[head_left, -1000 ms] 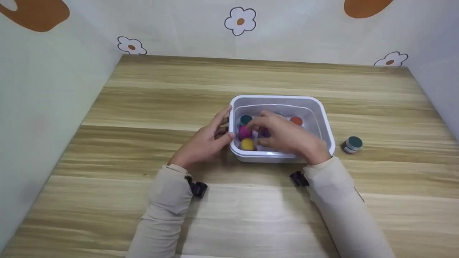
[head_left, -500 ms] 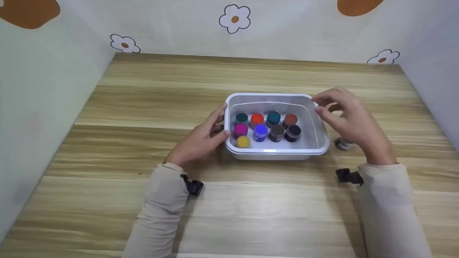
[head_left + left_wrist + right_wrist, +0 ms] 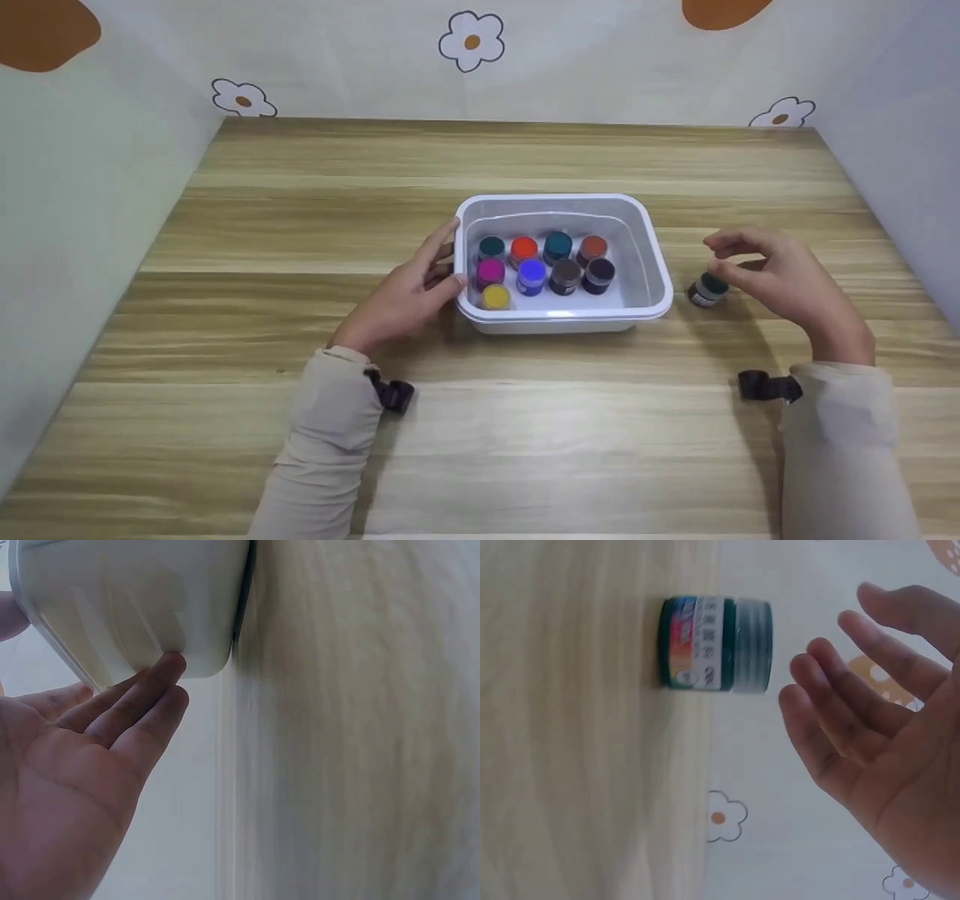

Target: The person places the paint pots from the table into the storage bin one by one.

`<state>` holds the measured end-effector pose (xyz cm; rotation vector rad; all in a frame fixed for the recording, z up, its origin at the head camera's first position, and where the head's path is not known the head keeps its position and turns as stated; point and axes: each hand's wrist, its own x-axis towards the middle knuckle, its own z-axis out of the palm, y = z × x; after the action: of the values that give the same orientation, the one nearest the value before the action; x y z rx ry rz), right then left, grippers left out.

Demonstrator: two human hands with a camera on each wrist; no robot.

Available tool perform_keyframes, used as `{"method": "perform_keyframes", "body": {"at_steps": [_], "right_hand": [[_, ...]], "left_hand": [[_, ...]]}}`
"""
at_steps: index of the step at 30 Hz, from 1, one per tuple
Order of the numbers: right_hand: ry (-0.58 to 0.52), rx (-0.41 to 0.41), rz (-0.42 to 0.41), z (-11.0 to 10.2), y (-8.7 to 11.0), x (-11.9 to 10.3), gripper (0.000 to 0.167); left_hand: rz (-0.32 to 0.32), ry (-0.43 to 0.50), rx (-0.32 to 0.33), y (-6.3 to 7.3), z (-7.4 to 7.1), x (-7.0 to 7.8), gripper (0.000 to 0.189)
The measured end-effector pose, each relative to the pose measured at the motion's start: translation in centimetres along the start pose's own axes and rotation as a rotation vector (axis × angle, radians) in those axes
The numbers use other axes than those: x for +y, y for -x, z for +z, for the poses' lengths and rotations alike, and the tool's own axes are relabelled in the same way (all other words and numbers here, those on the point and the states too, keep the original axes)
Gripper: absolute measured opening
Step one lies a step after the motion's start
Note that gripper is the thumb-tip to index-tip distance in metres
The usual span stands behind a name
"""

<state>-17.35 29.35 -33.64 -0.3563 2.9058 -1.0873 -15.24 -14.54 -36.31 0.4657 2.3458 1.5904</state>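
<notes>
A white plastic tub (image 3: 562,313) stands mid-table with several small paint jars inside, among them a yellow jar (image 3: 496,298), a blue-violet jar (image 3: 531,277) and a red jar (image 3: 524,252). Against the tub's left end rests my left hand (image 3: 401,300), thumb at the rim and straight fingers along the outer wall (image 3: 142,607). Right of the tub, a dark green paint jar (image 3: 707,289) stands upright on the table. Over it hovers my right hand (image 3: 787,277), fingers slightly bent and apart from the lid (image 3: 752,645) in the right wrist view, with nothing held.
The wooden table (image 3: 525,435) ends at a pale back wall (image 3: 360,60) printed with flowers, and side walls rise at left and right. Each wrist carries a small black camera (image 3: 394,395).
My right hand has come out of the tub, where it was among the jars, and moved right to above the green jar. The left hand stays at the tub's end.
</notes>
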Motion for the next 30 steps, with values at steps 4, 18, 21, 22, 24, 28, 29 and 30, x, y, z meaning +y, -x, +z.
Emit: {"method": "perform_keyframes", "body": {"at_steps": [4,18,21,22,24,28,29,30], "right_hand": [[0.0,-0.08,0.03,-0.1,0.3,0.9,0.036],[-0.002,-0.172,0.11,0.2,0.9,1.9,0.044],[0.004,-0.168,0.105,0.2,0.9,1.9,0.044],[0.006,-0.165,0.105,0.2,0.9,1.8,0.044],[0.012,-0.159,0.106,0.2,1.0,1.7,0.044],[0.03,-0.145,0.11,0.2,0.9,1.5,0.042],[0.033,-0.139,0.109,0.2,0.9,1.4,0.042],[0.034,-0.129,0.106,0.2,0.8,1.3,0.041]], "left_hand": [[0.003,0.009,-0.005,0.1,-0.1,-0.1,0.072],[-0.003,-0.014,-0.002,-0.1,0.1,0.1,0.071],[-0.009,-0.02,0.0,-0.1,0.0,0.1,0.072],[-0.011,-0.025,0.0,-0.1,0.0,0.1,0.072],[-0.01,-0.024,-0.001,-0.1,0.0,0.1,0.072],[-0.008,-0.014,0.002,0.0,0.0,0.0,0.072],[-0.008,-0.009,0.003,0.0,0.0,0.0,0.072],[-0.009,-0.004,0.005,0.1,0.0,0.0,0.072]]}}
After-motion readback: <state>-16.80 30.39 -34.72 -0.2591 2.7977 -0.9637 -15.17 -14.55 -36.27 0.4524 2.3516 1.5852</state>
